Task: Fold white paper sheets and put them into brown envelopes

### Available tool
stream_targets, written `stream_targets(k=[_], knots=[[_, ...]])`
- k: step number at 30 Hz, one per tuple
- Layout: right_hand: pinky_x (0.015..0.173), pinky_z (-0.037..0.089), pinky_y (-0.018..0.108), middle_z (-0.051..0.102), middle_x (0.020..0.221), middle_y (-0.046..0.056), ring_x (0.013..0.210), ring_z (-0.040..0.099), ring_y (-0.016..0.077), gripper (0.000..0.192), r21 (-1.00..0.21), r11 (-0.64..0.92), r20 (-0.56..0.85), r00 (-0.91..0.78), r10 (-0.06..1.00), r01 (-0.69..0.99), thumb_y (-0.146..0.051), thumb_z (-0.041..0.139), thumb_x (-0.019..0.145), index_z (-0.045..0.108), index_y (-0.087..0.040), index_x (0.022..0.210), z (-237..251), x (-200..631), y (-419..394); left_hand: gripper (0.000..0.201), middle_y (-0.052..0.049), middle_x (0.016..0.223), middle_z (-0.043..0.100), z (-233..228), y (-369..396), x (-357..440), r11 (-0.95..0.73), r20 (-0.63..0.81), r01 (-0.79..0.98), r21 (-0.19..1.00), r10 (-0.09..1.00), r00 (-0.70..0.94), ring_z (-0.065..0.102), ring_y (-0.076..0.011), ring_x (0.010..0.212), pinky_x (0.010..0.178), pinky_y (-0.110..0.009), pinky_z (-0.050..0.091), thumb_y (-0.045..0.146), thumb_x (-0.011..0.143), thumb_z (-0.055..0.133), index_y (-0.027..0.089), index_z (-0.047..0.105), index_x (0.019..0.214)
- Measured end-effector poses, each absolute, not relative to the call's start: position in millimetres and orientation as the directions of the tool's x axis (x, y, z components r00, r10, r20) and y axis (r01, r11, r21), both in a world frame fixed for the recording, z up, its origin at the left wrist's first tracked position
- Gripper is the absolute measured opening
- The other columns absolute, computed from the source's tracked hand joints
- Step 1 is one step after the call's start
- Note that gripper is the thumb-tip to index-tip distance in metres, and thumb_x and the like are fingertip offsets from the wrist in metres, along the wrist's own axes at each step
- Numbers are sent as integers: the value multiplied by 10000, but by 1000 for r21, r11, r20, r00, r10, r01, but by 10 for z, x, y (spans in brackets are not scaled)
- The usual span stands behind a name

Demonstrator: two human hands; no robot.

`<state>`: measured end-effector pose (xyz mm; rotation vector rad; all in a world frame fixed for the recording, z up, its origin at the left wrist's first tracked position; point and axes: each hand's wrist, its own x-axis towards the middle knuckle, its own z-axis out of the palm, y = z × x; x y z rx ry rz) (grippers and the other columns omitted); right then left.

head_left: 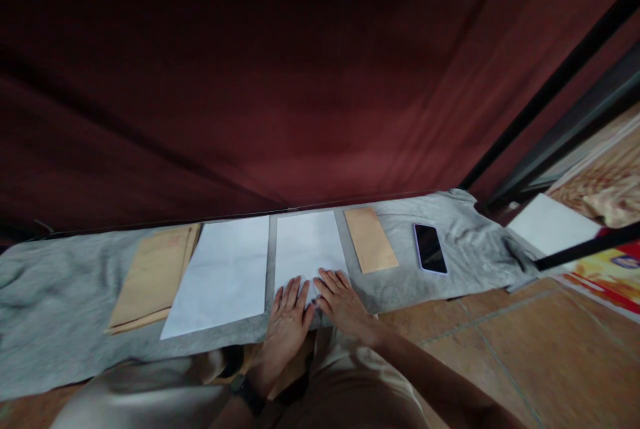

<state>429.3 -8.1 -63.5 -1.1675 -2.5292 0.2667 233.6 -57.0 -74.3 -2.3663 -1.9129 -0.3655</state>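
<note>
My left hand (287,316) and my right hand (343,299) lie flat, side by side, on the near edge of a white sheet of paper (307,242). Fingers of both are spread and press the paper onto the grey cloth (60,302). Neither hand holds anything. A black watch band circles my left wrist. A larger white sheet (223,276) lies just left of the hands, and a small brown envelope (370,239) lies just right of the pressed sheet.
A stack of brown envelopes (150,276) sits at the left on the cloth. A dark phone (430,249) lies to the right. A dark red curtain (300,82) hangs behind. Tiled floor (500,342) and a black metal frame (575,116) are at right.
</note>
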Motion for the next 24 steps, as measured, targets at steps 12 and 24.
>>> stream_targets(k=[12,24], knots=[[1243,311,440,447,1612,62,1469,434,209,433,-311,749,170,-741,650,585,-356,423,1087,530,-223,1485,-656,3814,785,539,-151,1564,498,-763,-546,2417,-254,277,967,15,930,240,442,-332,1469,1202,-555,339,437,1033,415,169,544,1482],[1257,251,459,416,1629,8,1481,412,216,452,-207,757,189,-734,652,620,-420,408,1082,498,-303,1509,-667,3173,1519,539,-108,1584,486,-665,-579,2459,-227,288,974,21,934,212,426,-302,1482,1221,-546,314,371,1013,496,240,469,1535]])
